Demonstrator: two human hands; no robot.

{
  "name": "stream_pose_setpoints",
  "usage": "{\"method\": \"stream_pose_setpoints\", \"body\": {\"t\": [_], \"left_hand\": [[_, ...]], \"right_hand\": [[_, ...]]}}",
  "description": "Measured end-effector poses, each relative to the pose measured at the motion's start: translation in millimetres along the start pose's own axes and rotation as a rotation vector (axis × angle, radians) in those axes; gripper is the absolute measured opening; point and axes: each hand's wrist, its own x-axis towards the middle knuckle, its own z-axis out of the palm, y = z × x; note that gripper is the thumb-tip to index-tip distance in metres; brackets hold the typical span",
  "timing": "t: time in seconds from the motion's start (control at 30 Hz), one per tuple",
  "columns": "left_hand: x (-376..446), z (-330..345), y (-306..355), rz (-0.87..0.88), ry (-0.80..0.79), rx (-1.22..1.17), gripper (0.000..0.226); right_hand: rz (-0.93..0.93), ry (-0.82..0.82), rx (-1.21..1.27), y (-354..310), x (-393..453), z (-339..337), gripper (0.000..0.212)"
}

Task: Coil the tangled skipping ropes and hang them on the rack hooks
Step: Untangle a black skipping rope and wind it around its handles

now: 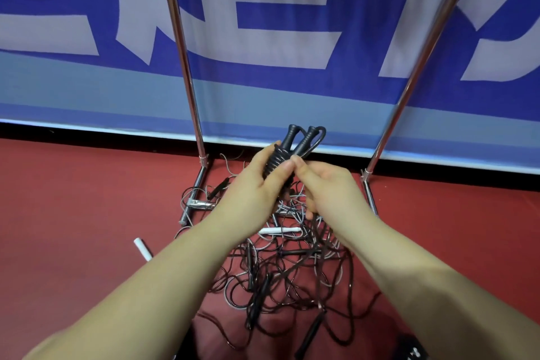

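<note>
Left hand [257, 184] gripping coiled black rope [279, 162], right hand [327, 187] pinching its cord, both above tangled rope pile [292, 272], rack posts [187, 67] behind pile.

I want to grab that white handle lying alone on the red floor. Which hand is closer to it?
Left. The left hand is up and right of the white handle; the right hand is farther right.

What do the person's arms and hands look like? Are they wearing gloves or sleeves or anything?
No gloves and no sleeves. Both forearms are bare all the way into view. The left hand and the right hand show no rings, watches or bracelets. The fingers are bare, with short nails.
</note>
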Motion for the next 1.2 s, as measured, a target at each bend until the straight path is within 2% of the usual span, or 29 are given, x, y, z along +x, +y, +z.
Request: {"method": "stream_pose_setpoints", "body": {"t": [0.07, 0.17, 0.27, 0.4, 0.57, 0.73, 0.87, 0.97, 1.1, 1.2], "left_hand": [[0, 3, -1, 0.014, 0.037, 0.180, 0.042], [0, 3, -3, 0.034, 0.029, 0.270, 0.052], [3, 4, -7, -0.015, 0.019, 0.140, 0.053], [19, 3, -21, -0.247, 0.095, -0.227, 0.050], [29, -15, -27, -0.337, 0.196, -0.309, 0.039], [30, -25, -30, -0.391, 0.277, -0.341, 0.027], [29, -20, -29, -0.488, 0.185, -0.403, 0.027], [29, -14, -31, -0.562, 0.114, -0.397, 0.030], [28, -1, -35, -0.536, -0.002, -0.136, 0.029], [22, 10, -32, -0.476, -0.186, 0.035, 0.016]], "right_hand": [[0.053, 0.044, 0.013, 0, -1, 4, 0.024], [0.104, 0.063, 0.011, -5, -1, 3, 0.025], [0.141, 0.026, 0.006, -4, 1, 1, 0.025], [0.184, -0.144, 0.006, 1, 6, 3, 0.020], [0.228, -0.251, -0.036, 2, 8, -13, 0.021], [0.141, -0.198, -0.354, 7, 8, -29, 0.029], [0.022, -0.159, -0.592, 0, 3, -44, 0.023], [-0.101, -0.121, -0.658, -5, -2, -52, 0.022], [-0.193, -0.098, -0.662, -10, -8, -56, 0.011], [-0.222, -0.054, -0.663, -12, -8, -63, 0.006]]}}
